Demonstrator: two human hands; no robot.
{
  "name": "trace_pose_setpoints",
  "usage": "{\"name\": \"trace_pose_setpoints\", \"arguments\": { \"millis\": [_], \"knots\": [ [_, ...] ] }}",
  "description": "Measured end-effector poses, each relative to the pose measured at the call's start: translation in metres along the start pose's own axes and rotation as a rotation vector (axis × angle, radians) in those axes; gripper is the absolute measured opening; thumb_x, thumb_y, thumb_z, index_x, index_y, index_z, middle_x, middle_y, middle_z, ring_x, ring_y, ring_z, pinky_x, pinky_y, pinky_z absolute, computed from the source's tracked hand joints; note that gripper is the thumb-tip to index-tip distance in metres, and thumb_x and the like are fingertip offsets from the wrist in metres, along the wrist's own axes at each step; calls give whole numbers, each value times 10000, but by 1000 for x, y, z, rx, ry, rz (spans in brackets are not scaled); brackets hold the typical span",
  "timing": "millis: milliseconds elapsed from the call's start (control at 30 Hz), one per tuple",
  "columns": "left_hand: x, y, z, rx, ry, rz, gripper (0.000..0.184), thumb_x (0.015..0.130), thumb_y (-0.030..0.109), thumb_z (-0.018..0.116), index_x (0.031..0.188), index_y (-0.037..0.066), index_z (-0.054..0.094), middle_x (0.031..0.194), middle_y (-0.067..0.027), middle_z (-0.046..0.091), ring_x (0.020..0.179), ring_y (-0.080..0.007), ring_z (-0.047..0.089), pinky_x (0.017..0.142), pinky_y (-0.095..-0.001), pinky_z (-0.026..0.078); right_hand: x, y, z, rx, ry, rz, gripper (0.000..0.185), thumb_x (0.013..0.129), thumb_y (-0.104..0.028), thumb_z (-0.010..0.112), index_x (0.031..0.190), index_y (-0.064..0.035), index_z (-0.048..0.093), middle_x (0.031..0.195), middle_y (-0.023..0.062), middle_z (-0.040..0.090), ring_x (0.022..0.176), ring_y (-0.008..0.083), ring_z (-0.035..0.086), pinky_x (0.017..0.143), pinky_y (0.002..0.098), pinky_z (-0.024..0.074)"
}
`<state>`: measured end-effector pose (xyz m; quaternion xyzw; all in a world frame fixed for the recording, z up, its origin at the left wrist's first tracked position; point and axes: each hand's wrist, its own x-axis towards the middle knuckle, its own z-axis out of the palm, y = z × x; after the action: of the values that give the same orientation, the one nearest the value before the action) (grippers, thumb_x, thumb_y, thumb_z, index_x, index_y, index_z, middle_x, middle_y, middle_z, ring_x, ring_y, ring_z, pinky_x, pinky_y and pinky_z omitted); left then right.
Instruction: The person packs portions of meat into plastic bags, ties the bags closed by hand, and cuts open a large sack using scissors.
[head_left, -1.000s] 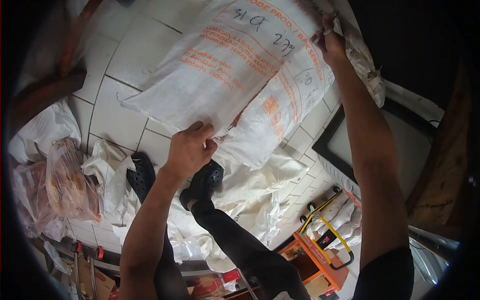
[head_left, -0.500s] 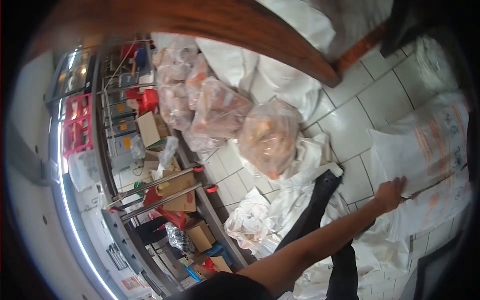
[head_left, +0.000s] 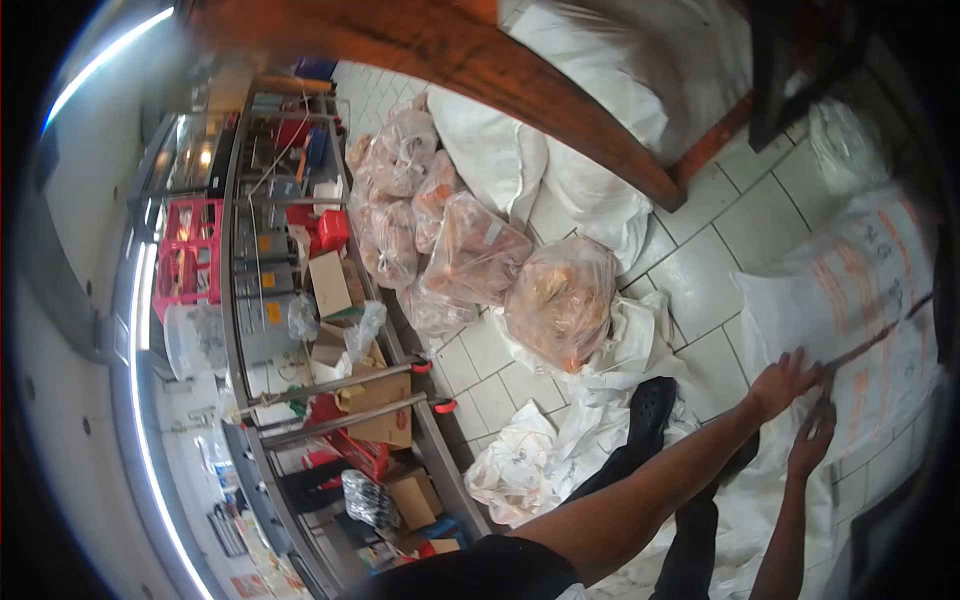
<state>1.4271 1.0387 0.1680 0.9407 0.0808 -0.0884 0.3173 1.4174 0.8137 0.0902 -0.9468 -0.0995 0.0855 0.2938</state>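
A white sack (head_left: 850, 275) with orange print and dark handwriting lies on the right. A reddish-brown line, gap or cord (I cannot tell which), runs across it. My left hand (head_left: 785, 385) rests at the sack's near edge, fingers stretched and spread beside the end of that line. Just below it, my right hand (head_left: 812, 435) has its fingers curled at the sack's edge, against the same end of the line. Loose white sacking (head_left: 620, 350) lies crumpled around my feet, and a clear bag of brownish-orange contents (head_left: 560, 305) sits on it.
More filled clear bags (head_left: 470, 250) are piled left of centre. Large white sacks (head_left: 490, 150) stand behind them. A wooden beam (head_left: 560, 90) crosses the top. Metal shelving (head_left: 240, 330) with boxes and bins runs along the left. My black shoe (head_left: 652, 410) stands on the sacking.
My right hand has come into view at the sack's edge. My left hand's fingers have spread and shifted slightly up. The line across the sack looks wider and redder, and the view has shifted a little.
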Motion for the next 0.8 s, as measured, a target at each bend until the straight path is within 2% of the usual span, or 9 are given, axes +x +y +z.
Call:
{"name": "trace_pose_setpoints", "arguments": {
  "millis": [67, 167, 233, 300, 367, 433, 467, 700, 800],
  "knots": [
    [2, -7, -7, 26, -72, 95, 460, 866, 292, 539, 1317, 236, 464, 1259, -224, 461, 963, -349, 564, 674, -382, 546, 9, 6, 5, -172, -7, -55, 476, 916, -92, 522, 1357, 23, 384, 1383, 197, 428, 1263, 331, 440, 1043, 408, 369],
    [7, -27, 9, 5, -197, 37, 325, 828, 201, 541, 1146, 151, 590, 1227, -193, 481, 1040, -346, 520, 837, -414, 494, 34, -13, -13, -127, 19, -196, 512, 899, -129, 552, 1365, 5, 386, 1361, 210, 448, 1269, 366, 420, 1053, 429, 342],
    [8, -47, 30, 114, -123, -34, 336, 785, 137, 545, 1110, 86, 612, 1176, -148, 483, 1062, -311, 467, 855, -418, 437, 38, -40, -25, -160, -80, -366, 558, 879, -134, 582, 1377, 0, 368, 1373, 213, 431, 1258, 376, 424, 1054, 448, 328],
    [9, -31, -31, 371, -417, 57, 326, 790, 143, 554, 1105, 105, 627, 1149, -114, 512, 1059, -265, 452, 836, -383, 388, 27, -37, -26, -190, -275, -319, 612, 853, -135, 610, 1390, -5, 345, 1389, 214, 409, 1242, 380, 432, 1059, 460, 314],
    [3, -32, -20, 463, -401, 139, 286, 815, 157, 555, 1086, 146, 647, 1117, -70, 539, 1059, -237, 435, 818, -353, 355, 20, -35, -25, -240, -229, -356, 655, 827, -122, 624, 1400, -15, 325, 1375, 209, 415, 1208, 378, 452, 1044, 463, 322],
    [-1, -26, -10, 487, -340, 68, 258, 843, 164, 544, 1072, 190, 660, 1061, -49, 570, 1041, -230, 451, 822, -356, 360, 21, -59, -24, -150, -308, -62, 673, 808, -106, 633, 1400, -31, 324, 1337, 204, 442, 1178, 380, 467, 1014, 482, 341],
    [-1, -18, -14, 516, -368, 45, 266, 855, 156, 534, 1079, 231, 657, 998, -32, 624, 1002, -216, 536, 823, -359, 373, 16, -60, -19, -164, -264, -64, 683, 796, -108, 638, 1397, -38, 323, 1297, 210, 469, 1140, 389, 487, 966, 486, 384],
    [-40, 8, -49, 354, -494, 145, 193, 834, 169, 531, 960, 148, 675, 908, -48, 689, 919, -213, 652, 844, -382, 424, -22, -76, -67, -184, -240, -127, 651, 819, -165, 638, 1384, -35, 342, 1195, 221, 522, 1078, 381, 532, 882, 453, 458],
    [-72, 16, -78, 207, -341, 165, 148, 793, 160, 555, 888, 140, 667, 864, -87, 678, 882, -243, 648, 777, -424, 456, -53, -90, -80, -203, -147, -191, 554, 831, -210, 646, 1324, -62, 439, 1211, 205, 524, 1115, 352, 514, 885, 431, 469]
  ]
}}
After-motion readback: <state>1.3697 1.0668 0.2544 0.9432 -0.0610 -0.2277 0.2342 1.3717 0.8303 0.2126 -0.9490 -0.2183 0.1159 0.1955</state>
